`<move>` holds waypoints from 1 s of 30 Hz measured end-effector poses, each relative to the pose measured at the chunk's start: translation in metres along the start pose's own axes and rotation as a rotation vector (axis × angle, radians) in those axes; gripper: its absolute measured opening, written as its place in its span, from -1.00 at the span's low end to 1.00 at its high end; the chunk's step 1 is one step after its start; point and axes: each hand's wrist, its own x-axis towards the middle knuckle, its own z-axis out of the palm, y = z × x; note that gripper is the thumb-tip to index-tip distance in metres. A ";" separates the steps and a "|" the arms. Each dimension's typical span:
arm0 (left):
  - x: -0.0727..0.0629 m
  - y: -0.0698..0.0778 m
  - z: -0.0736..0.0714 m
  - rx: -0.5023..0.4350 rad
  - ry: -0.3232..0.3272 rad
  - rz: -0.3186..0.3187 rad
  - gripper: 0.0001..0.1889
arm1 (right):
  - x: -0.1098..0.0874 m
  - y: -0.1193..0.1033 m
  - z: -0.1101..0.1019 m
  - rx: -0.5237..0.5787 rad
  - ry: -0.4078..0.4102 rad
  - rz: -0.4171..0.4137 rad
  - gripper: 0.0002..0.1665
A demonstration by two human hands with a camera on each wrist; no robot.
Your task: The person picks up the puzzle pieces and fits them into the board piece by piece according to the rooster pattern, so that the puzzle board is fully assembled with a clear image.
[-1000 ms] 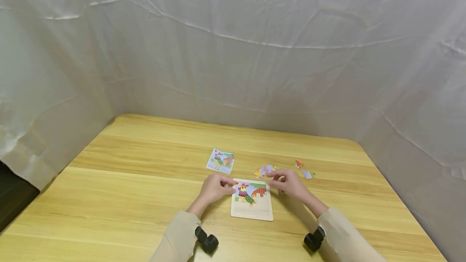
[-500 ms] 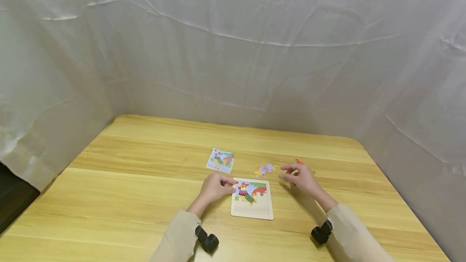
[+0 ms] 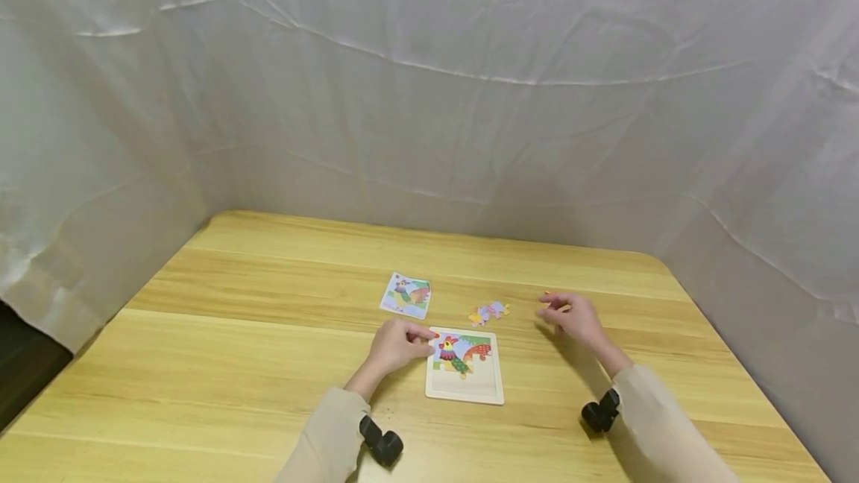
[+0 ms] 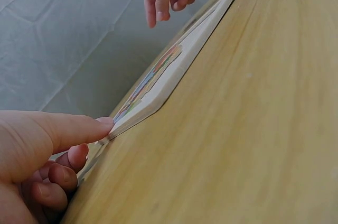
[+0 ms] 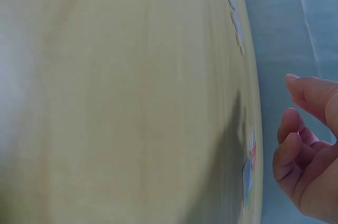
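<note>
A wooden puzzle tray (image 3: 466,390) lies on the table, its upper part filled with rooster pieces (image 3: 459,355) and its lower part bare wood. My left hand (image 3: 394,346) holds the tray at its top left corner; in the left wrist view the thumb (image 4: 84,131) rests on the tray's edge. Over to the right, my right hand (image 3: 577,319) hovers with loosely bent fingers and nothing between them. It largely hides some loose puzzle pieces from the head view. In the right wrist view a blue-green piece (image 5: 247,183) and a reddish piece (image 5: 253,147) lie past its shadow.
A rooster picture card (image 3: 406,295) lies behind the tray, to the left. Several purple and yellow loose pieces (image 3: 490,312) form a small cluster behind the tray's right side. Grey cloth (image 3: 429,133) hangs around the wooden table (image 3: 282,334).
My right hand has moved from the tray's top right corner rightward to above the loose pieces at the right. The left hand and tray have stayed in place.
</note>
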 end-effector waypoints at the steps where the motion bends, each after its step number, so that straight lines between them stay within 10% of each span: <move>1: 0.000 0.000 0.000 0.000 0.001 -0.002 -0.85 | 0.001 0.001 -0.001 -0.005 0.006 -0.002 -0.68; 30: 0.001 -0.004 0.001 -0.008 -0.005 0.003 -0.87 | 0.026 0.041 -0.021 0.009 -0.011 0.256 -0.37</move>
